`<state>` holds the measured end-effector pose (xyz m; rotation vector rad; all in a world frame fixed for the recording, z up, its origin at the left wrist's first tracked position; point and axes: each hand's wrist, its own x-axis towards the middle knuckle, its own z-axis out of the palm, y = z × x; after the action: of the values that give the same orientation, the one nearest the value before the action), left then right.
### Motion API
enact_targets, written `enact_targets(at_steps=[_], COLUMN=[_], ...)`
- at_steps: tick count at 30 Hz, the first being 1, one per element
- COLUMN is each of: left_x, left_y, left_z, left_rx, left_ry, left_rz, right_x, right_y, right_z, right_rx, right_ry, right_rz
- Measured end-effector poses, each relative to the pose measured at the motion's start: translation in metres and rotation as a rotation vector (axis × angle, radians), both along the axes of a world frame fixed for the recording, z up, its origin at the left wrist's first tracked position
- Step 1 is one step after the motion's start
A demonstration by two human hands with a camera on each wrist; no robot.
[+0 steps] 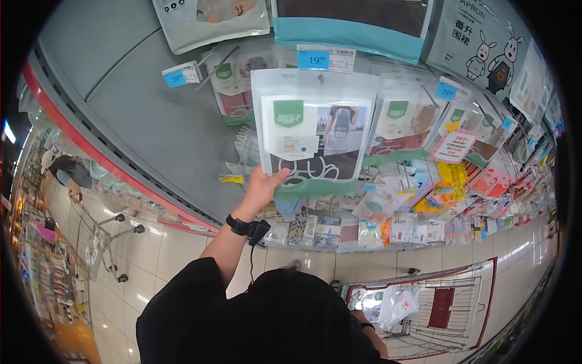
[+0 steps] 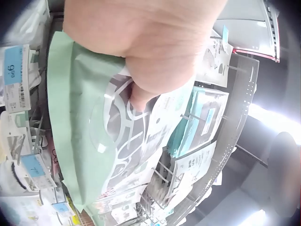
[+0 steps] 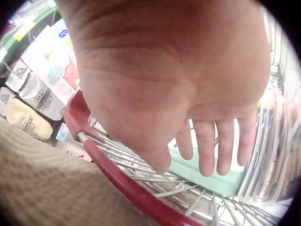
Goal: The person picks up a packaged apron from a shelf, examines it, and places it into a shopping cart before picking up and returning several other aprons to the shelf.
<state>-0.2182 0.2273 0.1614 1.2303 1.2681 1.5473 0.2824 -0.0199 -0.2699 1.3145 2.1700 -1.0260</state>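
Observation:
My left hand [image 1: 262,189] grips the lower left corner of a flat white-and-green plastic package [image 1: 297,130] marked TRAVEL, with the thumb across its front. The package hangs upright in front of the rack, over similar ones. In the left wrist view the thumb lies on the grey, white-lined panel of the package [image 2: 84,127]. My right hand [image 3: 174,70] is at the handle end of a wire shopping cart [image 1: 448,309], fingers extended and slightly apart. Below those fingers lies a pale green-edged pack [image 3: 202,172]; most of the right hand is hidden in the head view.
Similar green-edged packages [image 1: 403,124] hang on hooks to the right, with a price tag [image 1: 315,59] above. Grey shelving with a red edge [image 1: 79,127] runs along the left. Beyond it, a person [image 1: 70,170] stands by another cart [image 1: 91,236] in the aisle.

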Motion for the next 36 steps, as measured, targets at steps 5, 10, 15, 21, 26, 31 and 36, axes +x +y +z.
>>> enact_targets(at_steps=[5,10,15,21,26,31,36], left_x=[-0.002,-0.009,-0.014,-0.024,-0.009,0.033,0.081], left_y=[0.032,0.067,0.099,0.121,0.085,0.019,-0.009], left_z=[-0.002,0.009,0.0,-0.028,-0.042,-0.06,-0.068], left_rx=[0.013,-0.009,0.038,0.066,0.26,0.456,0.302], left_ry=[-0.023,-0.022,-0.038,0.13,0.664,0.865,1.051], left_rz=[0.019,0.016,0.057,0.176,0.567,0.317,-0.557], right_x=[0.001,0.0,0.0,-0.005,0.007,0.001,-0.011], right_y=[-0.004,-0.001,-0.004,-0.017,-0.052,-0.087,-0.061], right_z=[0.032,0.044,0.026,0.031,-0.036,-0.177,-0.02], right_rx=[0.012,0.129,0.036,-0.119,0.189,-0.02,-0.029], right_ry=[0.038,-0.067,0.023,0.255,-0.144,-0.117,-0.049], right_rz=[-0.046,0.087,-0.104,-0.608,-0.285,-0.787,-1.264])
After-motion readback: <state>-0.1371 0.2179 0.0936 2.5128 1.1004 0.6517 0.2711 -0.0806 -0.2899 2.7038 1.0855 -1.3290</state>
